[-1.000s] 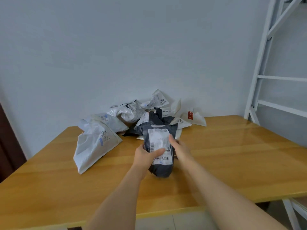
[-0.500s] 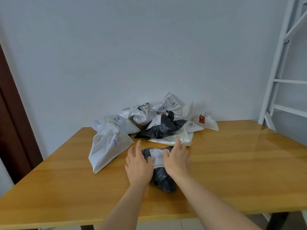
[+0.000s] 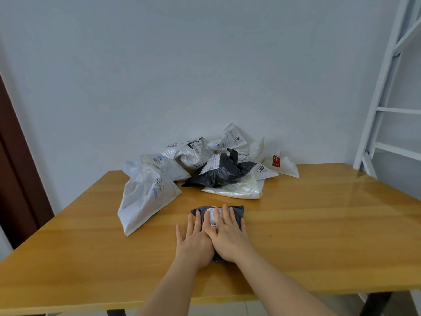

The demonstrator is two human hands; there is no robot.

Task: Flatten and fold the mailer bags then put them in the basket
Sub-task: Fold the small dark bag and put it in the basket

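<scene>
A small dark grey mailer bag (image 3: 238,213) with a white label lies flat on the wooden table (image 3: 319,224), mostly hidden under my hands. My left hand (image 3: 196,240) and my right hand (image 3: 229,236) press down on it side by side, palms flat and fingers straight. Behind it sits a pile of crumpled mailer bags: a large white one (image 3: 145,197) at the left, a black one (image 3: 221,172) in the middle, and several white ones (image 3: 234,140) against the wall. No basket is in view.
A white metal ladder frame (image 3: 382,110) stands at the right behind the table corner. A dark brown door edge (image 3: 13,169) is at the left. The wall runs close behind the pile.
The dark bag went from held upright in both hands to lying on the table. My hands have spread flat over it and slid together.
</scene>
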